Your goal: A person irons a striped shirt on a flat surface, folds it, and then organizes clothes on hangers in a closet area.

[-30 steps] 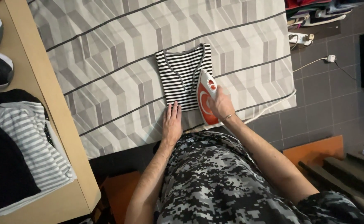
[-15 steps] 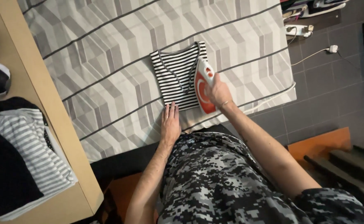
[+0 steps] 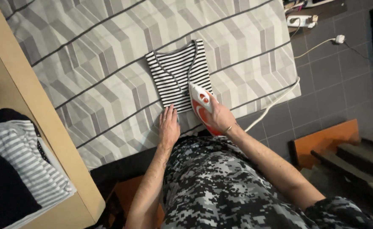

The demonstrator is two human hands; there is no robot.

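Observation:
A folded black-and-white striped shirt (image 3: 175, 72) lies on a grey patterned cover (image 3: 110, 55) spread over a flat surface. My left hand (image 3: 169, 125) rests flat on the cover just below the shirt's near edge, fingers together and touching the hem. My right hand (image 3: 218, 116) grips the handle of an orange and white iron (image 3: 200, 103), which sits at the shirt's lower right corner. The iron's white cord (image 3: 275, 101) trails off to the right over the cover's edge.
A wooden table (image 3: 29, 106) runs along the left with a stack of folded clothes (image 3: 12, 165) on it. A power strip (image 3: 301, 20) and a plug lie on the grey tiled floor at the upper right. Wooden steps (image 3: 326, 144) stand at the right.
My right hand has drawn the iron down and toward me along the shirt's right side. My left hand has stayed at the shirt's near edge. The view has shifted slightly.

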